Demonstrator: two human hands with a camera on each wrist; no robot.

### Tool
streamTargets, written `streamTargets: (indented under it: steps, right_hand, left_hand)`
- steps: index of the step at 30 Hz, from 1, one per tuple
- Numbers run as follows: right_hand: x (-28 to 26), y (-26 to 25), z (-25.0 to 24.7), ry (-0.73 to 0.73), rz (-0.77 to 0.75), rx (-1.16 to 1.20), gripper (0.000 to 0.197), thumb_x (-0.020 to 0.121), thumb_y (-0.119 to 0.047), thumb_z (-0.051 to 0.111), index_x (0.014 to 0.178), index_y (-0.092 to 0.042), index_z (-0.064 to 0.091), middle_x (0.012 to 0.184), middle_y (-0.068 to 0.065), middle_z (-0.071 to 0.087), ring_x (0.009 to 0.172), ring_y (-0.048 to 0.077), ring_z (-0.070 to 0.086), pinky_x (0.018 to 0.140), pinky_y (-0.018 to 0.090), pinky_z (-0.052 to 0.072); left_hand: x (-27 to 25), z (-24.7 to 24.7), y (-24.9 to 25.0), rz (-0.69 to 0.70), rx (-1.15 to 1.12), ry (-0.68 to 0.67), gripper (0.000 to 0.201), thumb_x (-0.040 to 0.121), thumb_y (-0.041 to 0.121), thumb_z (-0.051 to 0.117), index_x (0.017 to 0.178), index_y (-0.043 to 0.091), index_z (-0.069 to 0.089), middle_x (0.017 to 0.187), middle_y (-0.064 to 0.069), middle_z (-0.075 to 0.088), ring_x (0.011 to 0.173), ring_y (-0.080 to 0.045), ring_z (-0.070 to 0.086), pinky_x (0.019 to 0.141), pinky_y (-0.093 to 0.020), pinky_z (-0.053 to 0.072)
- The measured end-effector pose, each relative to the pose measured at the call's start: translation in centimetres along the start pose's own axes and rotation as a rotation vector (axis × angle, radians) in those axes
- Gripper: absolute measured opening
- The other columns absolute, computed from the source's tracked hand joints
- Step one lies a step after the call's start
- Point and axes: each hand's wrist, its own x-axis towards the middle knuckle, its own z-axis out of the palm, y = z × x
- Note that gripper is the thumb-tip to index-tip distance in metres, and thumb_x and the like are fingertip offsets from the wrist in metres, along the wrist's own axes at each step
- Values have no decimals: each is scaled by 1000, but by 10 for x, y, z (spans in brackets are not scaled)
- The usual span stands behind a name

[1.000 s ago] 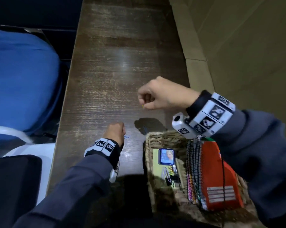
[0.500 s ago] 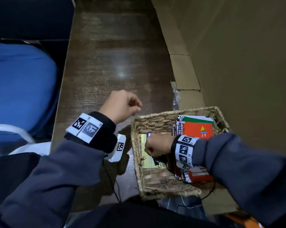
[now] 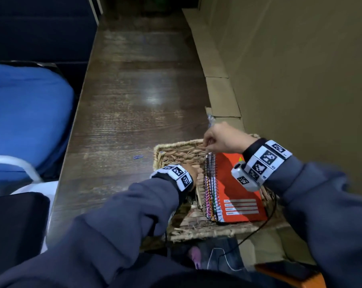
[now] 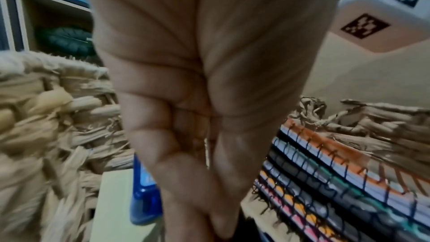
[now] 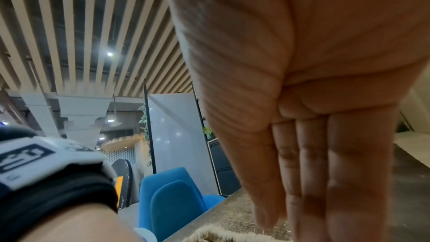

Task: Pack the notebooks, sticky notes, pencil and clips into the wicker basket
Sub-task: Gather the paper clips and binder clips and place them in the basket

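Note:
The wicker basket [image 3: 176,145] stands at the near right of the wooden table [image 3: 134,90]. Spiral notebooks [image 3: 240,183] with an orange cover on top lie in its right half. My left hand [image 3: 193,173] is down inside the left half, mostly hidden by the wristband. In the left wrist view that hand [image 4: 216,227] has thumb and fingertips pinched on a thin clip, above yellow sticky notes [image 4: 114,209] and a small blue object [image 4: 144,190], beside the notebooks [image 4: 337,181]. My right hand [image 3: 207,142] hovers over the far rim, holding nothing; its fingers [image 5: 309,172] lie straight. A blue paper clip [image 3: 138,157] lies on the table left of the basket.
A blue chair [image 3: 30,121] stands left of the table. A beige wall [image 3: 300,80] and a cardboard ledge [image 3: 221,96] run along the right. A clear plastic wrapper [image 3: 210,119] lies behind the basket. A black cable [image 3: 259,227] hangs over the basket's near right corner.
My left hand rose from the table and went down into the basket. My right hand dipped into the basket with a yellow clip, then lifted out to the far rim with nothing in it.

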Motion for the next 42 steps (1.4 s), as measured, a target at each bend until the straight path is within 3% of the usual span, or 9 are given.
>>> streamTargets:
  steps: [4,6,9,15,18,25,31,37,42]
  right_hand:
    - [-6,2,3,-25,-1,24,12,82,-14,69,91,-8,74,90,6,72,78,14,61,70,18,44]
    - [-4,2,0,-34,-10,28,12,82,-15,69,91,-9,73,86,4,70,77,13,62,64,14,43]
    - [11,-5,-17,5,-53,17,12,82,-16,69,93,-12,73,88,3,73,74,9,59,59,6,37]
    - [86,-40,-59,79,-215,-73,15,82,-12,64,94,-14,73,92,5,75,86,18,68,82,28,54]
    - [135,-60,-49,18,-327,-220,20,84,-9,59,99,-16,71,100,4,73,94,22,67,82,30,52]
    - [207,-78,25,-381,-724,-676,19,86,-15,56,102,-17,67,99,8,70,89,30,66,69,37,56]
    - [226,-70,69,-531,-987,-727,26,82,-16,57,107,-17,64,107,3,60,89,25,62,56,27,31]
    - [236,-69,77,-607,-1023,-788,12,78,-6,60,90,-6,64,102,8,60,95,28,60,58,31,39]
    - [233,-58,77,-619,-995,-780,23,89,-6,51,110,-6,59,121,7,53,117,22,50,64,29,41]
  left_hand:
    - [2,-6,-1,-36,-49,56,20,85,5,61,104,0,66,111,-15,68,100,-31,66,81,-33,52]
    - [-5,-19,-11,-19,-152,173,20,84,6,62,102,1,69,106,-15,70,97,-30,67,75,-31,52]
    - [-22,-33,-49,-14,-336,397,19,85,15,57,93,8,72,97,-11,73,91,-26,68,80,-32,54]
    - [-24,-22,-156,-226,-514,749,12,83,13,62,92,12,70,97,-9,70,93,-25,65,85,-29,47]
    - [-2,4,-188,-319,-527,686,18,85,15,62,101,11,69,102,-12,68,96,-27,64,85,-32,49]
    - [38,47,-207,-316,-569,559,21,83,25,67,99,12,62,107,-8,60,97,-25,60,83,-31,47]
    - [51,56,-217,-248,-583,484,28,80,27,69,102,13,59,111,-5,58,104,-23,56,87,-30,43]
    - [54,51,-220,-248,-613,427,31,82,21,67,110,11,57,116,-7,54,110,-24,53,91,-33,43]
    - [53,48,-217,-257,-581,428,26,86,21,63,110,10,58,117,-7,55,110,-24,53,91,-33,46]
